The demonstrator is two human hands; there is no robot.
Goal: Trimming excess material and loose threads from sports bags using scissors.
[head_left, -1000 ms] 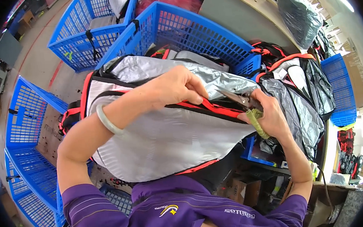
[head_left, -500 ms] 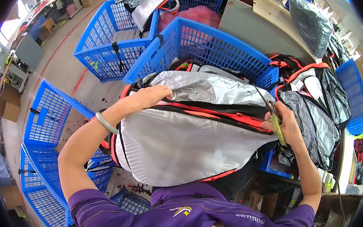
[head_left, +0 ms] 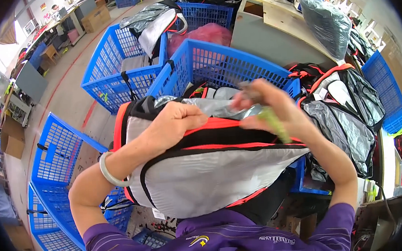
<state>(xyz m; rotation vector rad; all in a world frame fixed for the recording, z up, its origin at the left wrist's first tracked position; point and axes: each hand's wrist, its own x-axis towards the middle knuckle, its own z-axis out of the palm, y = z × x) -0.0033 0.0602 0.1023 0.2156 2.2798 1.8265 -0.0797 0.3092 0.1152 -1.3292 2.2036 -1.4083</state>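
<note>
A silver-grey bag (head_left: 214,178) with black and red-orange trim lies across my lap, its long zipped opening parted. My left hand (head_left: 175,125) is closed in a pinch on the red-orange edge (head_left: 219,122) of that opening, pulling it up. Over the bag's far right side is my right hand (head_left: 284,109), blurred by motion. It is closed round a pair of snips (head_left: 274,123) with a yellow-green wrapped handle; the blades are smeared. Behind the hands, the bag's shiny silver lining (head_left: 223,106) shows.
Blue plastic crates stand ahead (head_left: 224,60), ahead to the left (head_left: 127,84) and at my left (head_left: 56,170). More silver-and-black bags (head_left: 335,124) are heaped at my right. A grey-sided workbench (head_left: 270,40) stands beyond, with a dark plastic-wrapped bundle (head_left: 327,26) at its right.
My right hand has moved left and up with the snips, from the bag's right end to above its opening. My left hand has lifted the opening's red-orange edge, and the gap is wider.
</note>
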